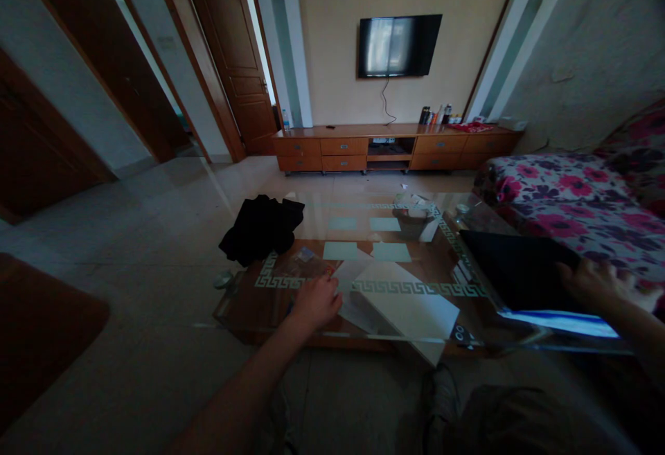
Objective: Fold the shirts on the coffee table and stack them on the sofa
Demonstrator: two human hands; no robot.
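My left hand is over the near part of the glass coffee table, its fingers curled together. A tiny orange bit shows at its fingertips; what they grip, if anything, is hidden. Just beyond it lies a clear plastic bag with a small pale label. My right hand lies with fingers stretched on a flat black rectangular thing, which has a bluish-white layer along its near edge. Whether it is cloth or a case, I cannot tell. A crumpled black cloth sits on the table's far left corner.
White boards or papers show through the glass between my hands. A flowered sofa stands at the right, a brown seat at the left. By the far wall, a low wooden cabinet holds bottles under a television.
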